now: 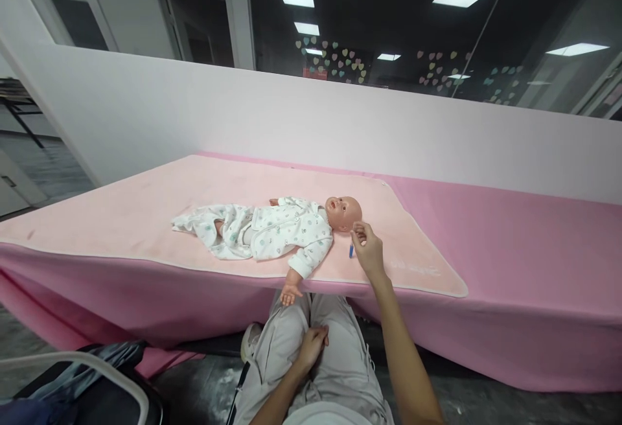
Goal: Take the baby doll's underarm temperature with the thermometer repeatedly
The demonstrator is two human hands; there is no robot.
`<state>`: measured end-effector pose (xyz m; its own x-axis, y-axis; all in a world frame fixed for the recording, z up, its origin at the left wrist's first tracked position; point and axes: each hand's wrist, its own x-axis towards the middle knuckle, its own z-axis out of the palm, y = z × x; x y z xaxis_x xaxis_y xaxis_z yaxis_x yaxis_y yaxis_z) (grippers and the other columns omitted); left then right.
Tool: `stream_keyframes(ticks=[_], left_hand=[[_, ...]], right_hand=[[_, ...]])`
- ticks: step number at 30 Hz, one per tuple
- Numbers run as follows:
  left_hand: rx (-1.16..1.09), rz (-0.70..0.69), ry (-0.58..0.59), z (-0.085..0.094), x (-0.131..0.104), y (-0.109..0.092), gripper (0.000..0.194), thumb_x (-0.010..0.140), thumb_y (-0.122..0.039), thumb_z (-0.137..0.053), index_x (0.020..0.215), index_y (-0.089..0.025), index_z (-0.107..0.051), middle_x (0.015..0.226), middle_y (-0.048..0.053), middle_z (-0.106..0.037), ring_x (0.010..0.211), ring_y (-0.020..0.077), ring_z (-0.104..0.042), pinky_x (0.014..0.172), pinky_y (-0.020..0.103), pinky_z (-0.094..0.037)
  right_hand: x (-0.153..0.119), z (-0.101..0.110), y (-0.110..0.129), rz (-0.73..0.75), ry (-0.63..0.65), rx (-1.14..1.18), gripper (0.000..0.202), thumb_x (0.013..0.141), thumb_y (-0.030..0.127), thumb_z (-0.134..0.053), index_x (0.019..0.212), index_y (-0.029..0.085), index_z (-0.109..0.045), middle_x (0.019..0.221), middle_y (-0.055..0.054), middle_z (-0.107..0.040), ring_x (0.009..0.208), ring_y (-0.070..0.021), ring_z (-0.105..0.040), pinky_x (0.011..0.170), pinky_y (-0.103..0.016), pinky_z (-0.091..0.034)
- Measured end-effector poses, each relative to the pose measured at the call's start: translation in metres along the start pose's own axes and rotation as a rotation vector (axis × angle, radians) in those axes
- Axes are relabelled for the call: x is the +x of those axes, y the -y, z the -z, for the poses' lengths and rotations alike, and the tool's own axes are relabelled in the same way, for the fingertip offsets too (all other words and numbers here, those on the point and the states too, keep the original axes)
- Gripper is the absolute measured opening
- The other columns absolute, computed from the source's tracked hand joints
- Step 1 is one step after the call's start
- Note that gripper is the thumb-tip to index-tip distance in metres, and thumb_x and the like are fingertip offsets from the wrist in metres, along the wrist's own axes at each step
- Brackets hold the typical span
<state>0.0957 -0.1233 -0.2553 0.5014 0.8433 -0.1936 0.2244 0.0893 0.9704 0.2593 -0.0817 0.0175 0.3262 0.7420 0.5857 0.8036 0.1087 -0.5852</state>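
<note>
White-clad in speckled print, the bald doll (291, 227) lies on its back.

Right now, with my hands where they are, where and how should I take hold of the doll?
Likely from the near side: right hand under the head, left hand under the clothed torso. The doll lies on its back, head to your right, legs to your left. Mind its near arm, which sticks out past the mat's edge.
</note>
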Motion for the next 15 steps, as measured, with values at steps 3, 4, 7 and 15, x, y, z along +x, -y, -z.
stream_keyframes(ticks=[3, 4, 7, 15], left_hand=[[-0.022, 0.011, 0.002, 0.000, -0.001, -0.001, 0.054, 0.072, -0.066, -0.034, 0.048, -0.019, -0.044, 0.042, -0.004, -0.029, 0.046, 0.0108, -0.029, 0.051, 0.025, -0.023], [-0.028, 0.018, 0.005, 0.000, -0.001, -0.001, 0.054, 0.072, -0.066, -0.034, 0.048, -0.019, -0.044, 0.042, -0.005, -0.029, 0.045, 0.0107, -0.029, 0.051, 0.025, -0.022], [-0.048, 0.044, 0.021, 0.001, -0.001, -0.001, 0.054, 0.072, -0.067, -0.035, 0.050, -0.018, -0.045, 0.041, -0.005, -0.028, 0.044, 0.0104, -0.028, 0.049, 0.025, -0.021], [-0.070, 0.087, 0.027, 0.000, -0.002, -0.001, 0.053, 0.074, -0.065, -0.037, 0.047, -0.019, -0.044, 0.035, -0.005, -0.026, 0.038, 0.0096, -0.025, 0.046, 0.027, -0.017]], right_hand=[[-0.008, -0.002, -0.002, -0.072, -0.078, 0.149, 0.029, 0.081, 0.034, -0.048, 0.102, 0.016, -0.058, 0.084, -0.006, -0.067, 0.065, -0.0142, -0.059, 0.060, -0.024, -0.046], [-0.011, -0.002, -0.003, -0.080, -0.074, 0.147, 0.028, 0.080, 0.034, -0.048, 0.099, 0.016, -0.059, 0.082, -0.006, -0.066, 0.063, -0.0138, -0.059, 0.059, -0.024, -0.045], [-0.020, 0.001, -0.003, -0.067, -0.022, 0.040, 0.023, 0.079, 0.032, -0.049, 0.086, 0.016, -0.062, 0.072, -0.004, -0.065, 0.060, -0.0136, -0.057, 0.060, -0.023, -0.042], [0.015, 0.034, 0.002, -0.071, 0.623, -0.002, 0.034, 0.083, 0.031, -0.048, 0.056, 0.016, -0.061, 0.053, -0.003, -0.062, 0.048, -0.0123, -0.054, 0.048, -0.023, -0.038]])
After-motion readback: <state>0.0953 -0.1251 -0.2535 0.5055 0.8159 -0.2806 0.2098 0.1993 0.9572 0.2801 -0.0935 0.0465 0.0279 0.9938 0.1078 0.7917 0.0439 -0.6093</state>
